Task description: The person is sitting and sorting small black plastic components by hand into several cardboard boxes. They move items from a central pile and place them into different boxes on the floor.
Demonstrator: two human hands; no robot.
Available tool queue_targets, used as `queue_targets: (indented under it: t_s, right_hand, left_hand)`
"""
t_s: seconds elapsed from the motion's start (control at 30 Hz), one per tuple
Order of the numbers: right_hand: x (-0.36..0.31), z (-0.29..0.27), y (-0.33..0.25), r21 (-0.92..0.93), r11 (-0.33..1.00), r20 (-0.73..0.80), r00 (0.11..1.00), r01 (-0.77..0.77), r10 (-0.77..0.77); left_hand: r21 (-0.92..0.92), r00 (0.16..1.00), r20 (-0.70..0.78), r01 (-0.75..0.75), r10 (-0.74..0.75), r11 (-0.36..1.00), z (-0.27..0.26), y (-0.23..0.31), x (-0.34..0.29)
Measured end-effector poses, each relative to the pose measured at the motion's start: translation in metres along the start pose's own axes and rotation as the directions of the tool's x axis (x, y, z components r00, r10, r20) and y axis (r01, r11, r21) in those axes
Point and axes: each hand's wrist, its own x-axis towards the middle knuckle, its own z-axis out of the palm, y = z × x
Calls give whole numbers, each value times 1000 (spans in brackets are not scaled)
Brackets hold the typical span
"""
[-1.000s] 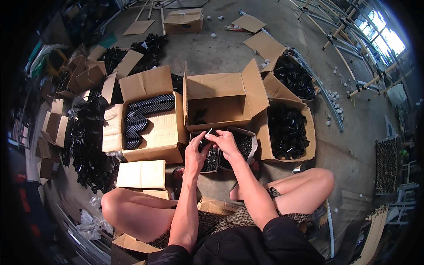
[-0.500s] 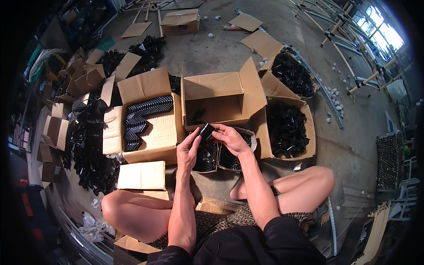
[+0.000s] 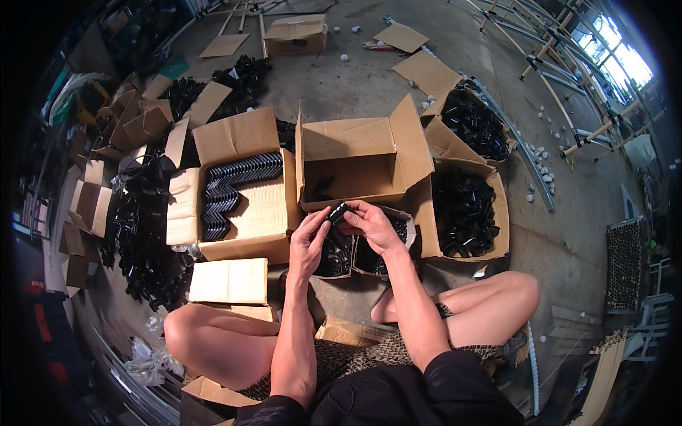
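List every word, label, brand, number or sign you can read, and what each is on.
No text is readable.
Black part between left hand and right hand: any marking too small to read.
Carton of stacked black pieces: nothing legible.
Far carton: any print too small.

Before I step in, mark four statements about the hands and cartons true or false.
1. The left hand and right hand both hold one black piece. True.
2. The large left carton holds a jumbled heap. False: the large left carton holds angled pieces nested in rows.
3. Loose black pieces lie heaped in the nearer right-hand carton. True.
4. The middle carton is packed full. False: the middle carton shows only a few dark pieces.
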Motion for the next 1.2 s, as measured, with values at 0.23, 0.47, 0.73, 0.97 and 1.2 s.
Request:
queue_targets:
  t_s: [0.23,0.47,0.73,0.97,1.2]
  right_hand:
    - [12,4,3,-368,924,-195,980,-105,34]
    - [-5,-99,74,-919,333,-250,965,-212,-76]
    - [-39,-84,117,-898,-181,-424,899,-401,112]
    - [-35,-93,133,-895,-215,-417,905,-391,89]
    - [-39,-127,134,-967,-29,-254,943,-254,216]
  left_hand:
    - [-545,883,55,417,-465,727,17,-26,-11]
    - [-894,862,144,324,-486,309,17,-49,-11]
    - [-953,861,182,274,-475,130,10,-47,-9]
    - [-900,898,49,230,-437,371,12,-52,-11]
    - [-847,900,-54,188,-432,498,21,-52,-12]
